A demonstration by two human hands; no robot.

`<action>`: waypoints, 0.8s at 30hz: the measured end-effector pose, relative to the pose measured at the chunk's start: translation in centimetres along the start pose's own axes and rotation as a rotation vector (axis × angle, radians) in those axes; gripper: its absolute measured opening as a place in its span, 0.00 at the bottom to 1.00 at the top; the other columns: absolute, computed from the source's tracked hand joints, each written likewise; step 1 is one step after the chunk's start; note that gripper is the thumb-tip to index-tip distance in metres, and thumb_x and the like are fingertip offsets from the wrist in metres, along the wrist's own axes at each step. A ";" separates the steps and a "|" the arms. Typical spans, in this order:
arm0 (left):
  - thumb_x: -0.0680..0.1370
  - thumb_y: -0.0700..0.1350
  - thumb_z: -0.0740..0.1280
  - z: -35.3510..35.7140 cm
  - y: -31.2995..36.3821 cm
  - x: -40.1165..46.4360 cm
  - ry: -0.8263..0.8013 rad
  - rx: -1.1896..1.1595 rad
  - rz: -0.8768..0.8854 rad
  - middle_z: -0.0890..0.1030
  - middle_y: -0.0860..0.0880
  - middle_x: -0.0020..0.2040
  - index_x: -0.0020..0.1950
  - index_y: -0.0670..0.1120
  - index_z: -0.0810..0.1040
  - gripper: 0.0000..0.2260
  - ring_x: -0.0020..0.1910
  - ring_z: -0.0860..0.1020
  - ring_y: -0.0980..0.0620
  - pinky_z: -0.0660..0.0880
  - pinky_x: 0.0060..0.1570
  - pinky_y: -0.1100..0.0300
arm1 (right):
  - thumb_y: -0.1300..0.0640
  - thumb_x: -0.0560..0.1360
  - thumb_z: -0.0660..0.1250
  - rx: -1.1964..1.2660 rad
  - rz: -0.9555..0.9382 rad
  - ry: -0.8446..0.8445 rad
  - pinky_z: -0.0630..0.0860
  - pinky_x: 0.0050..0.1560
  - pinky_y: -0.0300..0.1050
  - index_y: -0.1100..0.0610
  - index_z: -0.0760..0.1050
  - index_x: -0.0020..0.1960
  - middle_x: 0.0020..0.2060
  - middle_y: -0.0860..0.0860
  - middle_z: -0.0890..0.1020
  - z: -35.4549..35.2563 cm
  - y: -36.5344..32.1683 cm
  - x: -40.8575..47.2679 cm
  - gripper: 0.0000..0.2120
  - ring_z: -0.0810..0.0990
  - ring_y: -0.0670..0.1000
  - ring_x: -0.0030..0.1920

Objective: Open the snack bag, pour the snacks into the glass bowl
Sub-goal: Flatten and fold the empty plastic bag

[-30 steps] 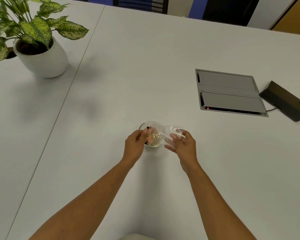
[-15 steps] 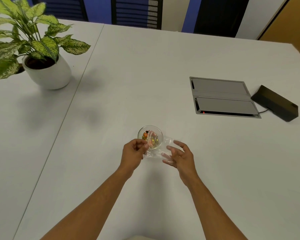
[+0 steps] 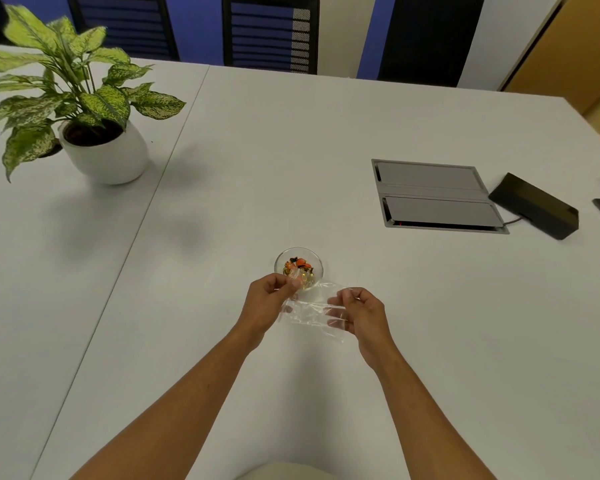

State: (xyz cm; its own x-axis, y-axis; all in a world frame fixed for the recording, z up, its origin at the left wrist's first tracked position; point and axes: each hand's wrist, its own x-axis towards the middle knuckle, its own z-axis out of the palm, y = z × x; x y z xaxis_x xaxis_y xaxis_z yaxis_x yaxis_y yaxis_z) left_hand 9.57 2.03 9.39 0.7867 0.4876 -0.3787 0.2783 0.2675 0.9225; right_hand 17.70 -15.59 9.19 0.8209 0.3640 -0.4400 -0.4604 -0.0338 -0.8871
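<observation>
Since the earlier frame, both hands had drawn the snack bag [image 3: 312, 311] back from above the glass bowl [image 3: 298, 266] toward the person, so that the bag now hung between the hands, just nearer than the bowl and low over the white table [image 3: 291, 168]. Left hand [image 3: 269, 303]: fingers pinched shut on the bag's left end, close against the bowl's near rim. Right hand [image 3: 362, 315]: fingertips closed on the bag's right end, remaining fingers loosely curled. Bag: clear film, stretched flat, appearing empty or nearly so; whether any piece remained inside could not be told. Bowl: upright on the table, holding the snacks [image 3: 298, 266], orange and dark pieces visible.

Assessment: pouring appeared essentially complete. To finish well, the bag should be checked for stragglers with its mouth kept over the bowl, then set down well clear so the film does not snag the rim and tip the bowl.

Markings: no brand, label or legible writing was visible on the bag or bowl. A potted plant [image 3: 97, 133] stood well apart to the left.
</observation>
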 end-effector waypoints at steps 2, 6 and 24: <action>0.76 0.44 0.72 0.1 0.0 -0.5 0.049 0.008 0.012 0.85 0.43 0.41 0.44 0.41 0.83 0.06 0.39 0.82 0.51 0.78 0.38 0.59 | 0.59 0.81 0.64 -0.005 0.006 -0.003 0.83 0.35 0.46 0.60 0.79 0.48 0.40 0.55 0.88 -0.1 0.2 -0.5 0.07 0.87 0.58 0.41; 0.74 0.40 0.73 0.0 -0.3 -1.7 0.081 0.045 0.070 0.85 0.48 0.36 0.46 0.43 0.82 0.02 0.35 0.82 0.52 0.78 0.35 0.62 | 0.61 0.80 0.64 0.037 0.024 0.021 0.84 0.37 0.48 0.61 0.79 0.48 0.41 0.57 0.87 -0.5 1.1 -1.4 0.06 0.87 0.59 0.43; 0.73 0.45 0.74 1.1 1.0 -4.4 -0.185 0.419 0.185 0.86 0.50 0.39 0.50 0.52 0.77 0.10 0.33 0.80 0.61 0.77 0.37 0.64 | 0.55 0.76 0.70 -0.301 -0.181 -0.119 0.83 0.46 0.49 0.54 0.82 0.47 0.42 0.52 0.86 0.1 0.7 -3.4 0.04 0.86 0.52 0.45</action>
State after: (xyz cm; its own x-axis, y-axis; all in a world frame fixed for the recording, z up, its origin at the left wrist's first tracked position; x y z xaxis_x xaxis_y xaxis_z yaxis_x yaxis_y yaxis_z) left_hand 6.99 -0.77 12.05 0.9179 0.3292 -0.2215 0.2929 -0.1856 0.9380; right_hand 14.53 -16.78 10.04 0.8267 0.4942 -0.2688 -0.1771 -0.2247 -0.9582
